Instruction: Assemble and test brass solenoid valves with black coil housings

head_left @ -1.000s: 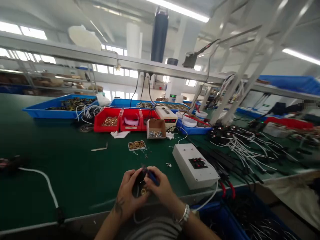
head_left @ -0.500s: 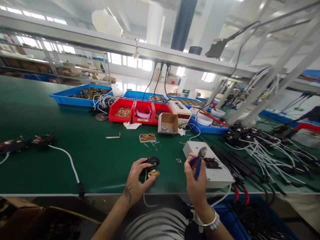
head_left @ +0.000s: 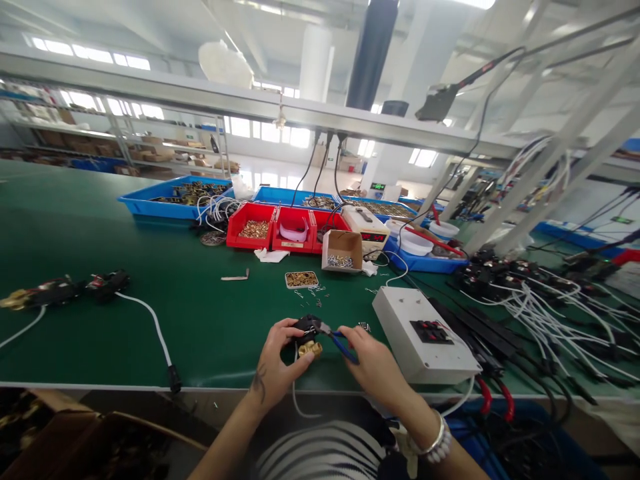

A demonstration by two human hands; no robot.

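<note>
My left hand is closed around a valve with a brass body and a black top part, close to the front edge of the green table. A white cable hangs down from it past the edge. My right hand grips blue-handled pliers, their metal jaws at the right side of the black part. Whether the jaws bite on anything is too small to tell. Beyond the valve lie small metal clips and a small tray of brass pieces.
To the right stands a white switch box, with many black parts on white cables behind it. Red bins, a cardboard box of small parts and blue trays line the back. A bent hex key lies left of centre.
My right hand has swung left from over the white box, bringing the pliers to the valve. The left hand still holds the valve. The camera view has shifted slightly.
</note>
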